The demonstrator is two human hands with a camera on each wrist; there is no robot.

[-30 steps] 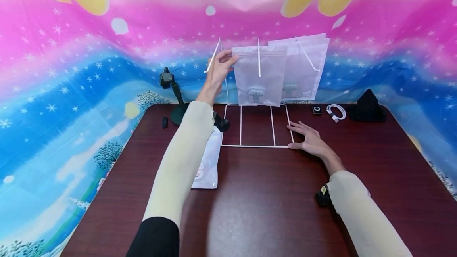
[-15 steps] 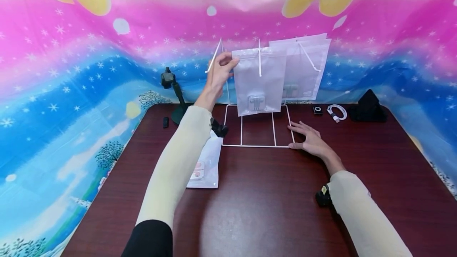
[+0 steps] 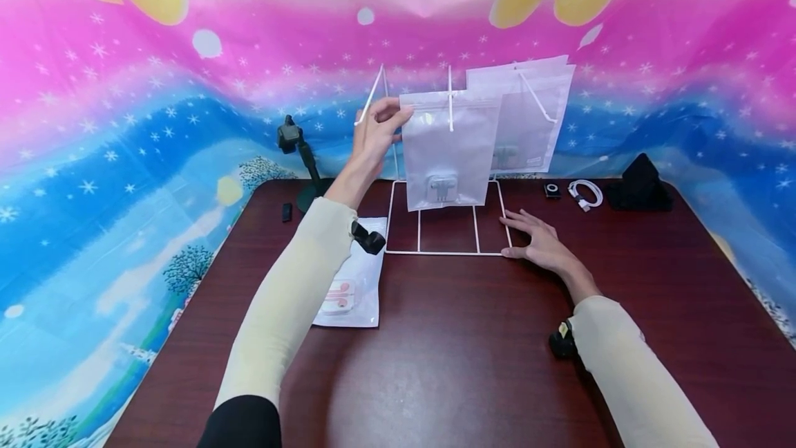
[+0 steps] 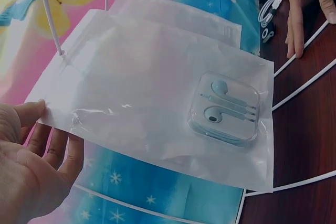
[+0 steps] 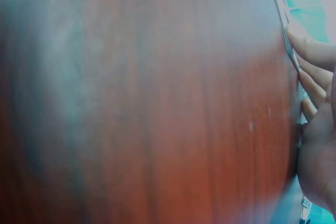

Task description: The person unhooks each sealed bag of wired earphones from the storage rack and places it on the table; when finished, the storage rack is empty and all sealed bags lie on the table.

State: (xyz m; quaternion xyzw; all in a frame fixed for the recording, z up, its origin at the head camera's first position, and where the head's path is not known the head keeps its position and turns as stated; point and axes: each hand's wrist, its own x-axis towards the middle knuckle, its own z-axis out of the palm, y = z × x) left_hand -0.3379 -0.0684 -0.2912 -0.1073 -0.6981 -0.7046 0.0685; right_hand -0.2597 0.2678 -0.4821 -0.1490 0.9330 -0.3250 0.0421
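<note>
Plainly, the translucent white pouch is pinched by its edge in the grip of the left hand, at the middle hook of the white wire rack. The rack's base is apparently touched by the right hand, thumb and fingers apart, though the right wrist view is blurred. Pale earphones in a clear square case are detailed only in the left wrist view; another white pouch on the dark red wooden counter, only in the head view.
</note>
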